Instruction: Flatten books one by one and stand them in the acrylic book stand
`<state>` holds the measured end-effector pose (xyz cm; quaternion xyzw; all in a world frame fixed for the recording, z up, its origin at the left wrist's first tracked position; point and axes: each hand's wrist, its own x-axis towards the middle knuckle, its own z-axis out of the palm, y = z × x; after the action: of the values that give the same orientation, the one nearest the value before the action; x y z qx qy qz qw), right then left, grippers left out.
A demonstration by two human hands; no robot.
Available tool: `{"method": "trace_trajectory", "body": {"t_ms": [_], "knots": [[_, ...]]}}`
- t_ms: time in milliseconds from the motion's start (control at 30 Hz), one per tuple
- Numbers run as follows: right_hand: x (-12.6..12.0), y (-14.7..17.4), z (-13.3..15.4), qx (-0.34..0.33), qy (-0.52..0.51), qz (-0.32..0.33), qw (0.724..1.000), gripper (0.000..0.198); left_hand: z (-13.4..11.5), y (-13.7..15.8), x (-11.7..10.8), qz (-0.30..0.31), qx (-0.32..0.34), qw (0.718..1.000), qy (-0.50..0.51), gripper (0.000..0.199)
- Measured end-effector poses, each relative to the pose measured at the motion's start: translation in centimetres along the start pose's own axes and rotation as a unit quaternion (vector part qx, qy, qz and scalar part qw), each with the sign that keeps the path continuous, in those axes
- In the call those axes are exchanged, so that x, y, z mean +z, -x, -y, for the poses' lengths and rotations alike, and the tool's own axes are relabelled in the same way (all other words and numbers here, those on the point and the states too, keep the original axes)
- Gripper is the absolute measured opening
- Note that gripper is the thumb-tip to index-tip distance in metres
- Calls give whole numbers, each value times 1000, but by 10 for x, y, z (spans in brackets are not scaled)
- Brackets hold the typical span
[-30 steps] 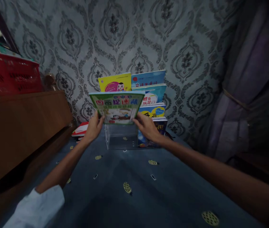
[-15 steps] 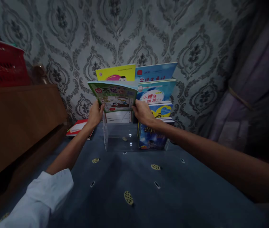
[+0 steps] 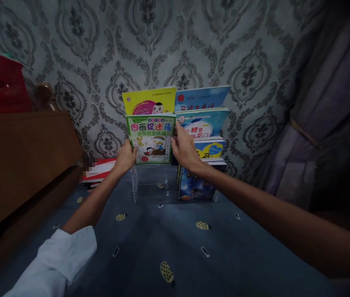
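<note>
A green picture book (image 3: 150,136) stands nearly upright in the left column of a clear stepped book rack (image 3: 150,194), in front of a yellow book (image 3: 147,97). My left hand (image 3: 126,156) grips its left edge, thumb toward the front cover. At the right edge, my right hand (image 3: 185,146) pinches it, with the fingers partly hidden. Beside my right hand, the right column bears a blue book (image 3: 204,97), a teal book (image 3: 218,119), a blue-and-yellow book (image 3: 215,148) and a dark blue book (image 3: 198,181) at the front.
Dark blue patterned cloth (image 3: 144,247) covers the surface. Red-covered books (image 3: 100,170) lie left of the rack. A brown wooden cabinet (image 3: 23,161) with a red basket (image 3: 0,82) on it stands at the left. A tied purple curtain (image 3: 314,119) hangs at the right, before patterned wallpaper.
The green book has gone from tilted to nearly upright and moved lower on the rack, both hands moving with it. More of the yellow book shows behind. The view has shifted slightly.
</note>
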<state>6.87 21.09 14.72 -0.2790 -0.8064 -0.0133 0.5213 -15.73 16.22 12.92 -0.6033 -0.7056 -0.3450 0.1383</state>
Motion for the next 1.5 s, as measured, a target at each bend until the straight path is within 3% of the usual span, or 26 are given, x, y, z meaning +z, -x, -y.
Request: {"method": "trace_trajectory", "body": {"t_ms": [100, 367, 667, 1033, 1500], "knots": [[8, 13, -1, -8, -11, -14, 1000, 67, -6, 5, 0, 10, -13, 1000, -19, 22], [25, 42, -14, 0, -28, 14, 1000, 65, -11, 9, 1, -53, -4, 998, 18, 27], [36, 36, -14, 17, -21, 23, 999, 69, -7, -4, 3, -51, -35, 998, 4, 14], [37, 43, -3, 17, -15, 46, 999, 63, -9, -11, 8, -49, -53, 997, -2, 17], [40, 43, -12, 9, -43, 46, 998, 59, -13, -13, 12, -42, -58, 997, -11, 22]]}}
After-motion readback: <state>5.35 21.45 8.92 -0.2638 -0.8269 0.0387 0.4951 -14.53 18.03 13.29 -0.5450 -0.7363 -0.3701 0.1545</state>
